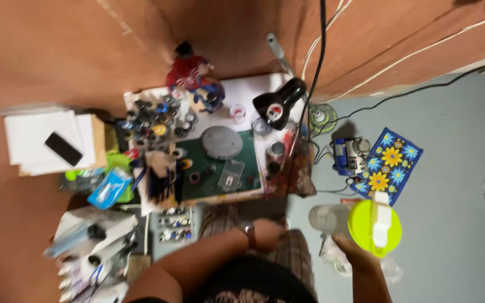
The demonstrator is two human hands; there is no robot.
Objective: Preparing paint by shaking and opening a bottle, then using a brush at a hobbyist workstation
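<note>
I look down from above at my own two arms and a small, crowded work desk set against a brown wall.

My right hand [350,251] holds a clear plastic bottle [328,218] with a lime green lid [374,228], out to the right of the desk and above the grey floor [456,168]. My fingers wrap the bottle from underneath; they are mostly hidden behind it, so I cannot tell exactly how they are spread. The bottle is tilted so its lid faces up toward me, with a white flip tab across the green.

My left hand [268,233] rests low in the middle, just below the desk's front edge, over my checked clothing. A wristwatch [248,234] sits on that wrist. The fingers look curled in, but the picture is too blurred to say whether they pinch anything.

On the desk lies a green cutting mat [206,163] with a round grey disc [221,142] on it. A cluster of small paint pots [155,120] fills the left side, and a painted figure in red and blue [193,76] stands at the back. A black desk lamp [279,104] leans over the right side. On the floor to the right lies a blue pouch with yellow flowers [391,163]. To the left, a black phone [63,148] lies on a stack of white paper [35,132].
</note>
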